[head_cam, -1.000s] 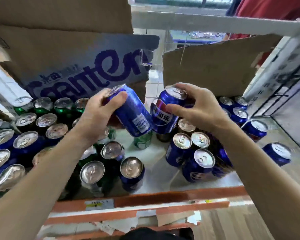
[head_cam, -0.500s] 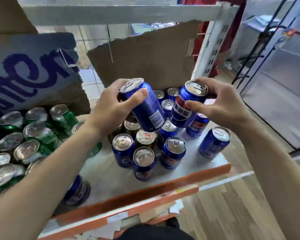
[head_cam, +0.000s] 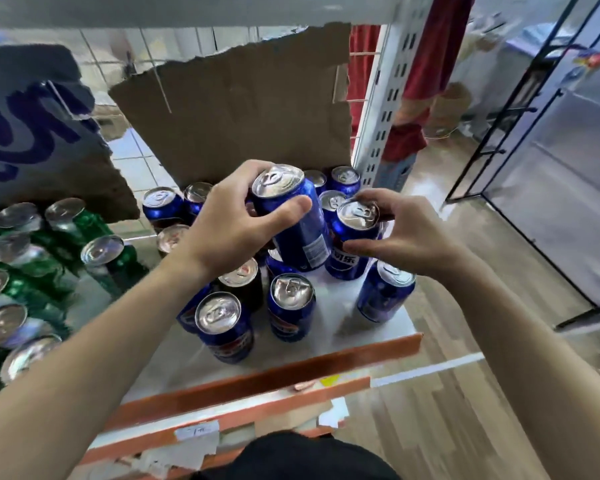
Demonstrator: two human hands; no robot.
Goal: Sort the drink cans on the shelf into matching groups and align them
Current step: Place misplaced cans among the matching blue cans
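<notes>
- Blue cans: tilted blue can (head_cam: 297, 220) gripped in left hand (head_cam: 232, 230), raised above the shelf (head_cam: 368, 336).
- Second blue can (head_cam: 352, 244) pinched at its rim by right hand (head_cam: 409, 233), just beside the first.
- Green cans (head_cam: 94, 233) grouped well to the left.

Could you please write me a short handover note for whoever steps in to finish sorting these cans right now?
The left hand grips a blue can, tilted and lifted above the group.
The right hand holds a second blue can near its top, upright, at the right end of the shelf.
The other blue cans stand loosely clustered on the right and the green cans on the left. A dark can sits among the blue.
Left to do: set both cans down, move the dark can out, straighten the rows.
</notes>
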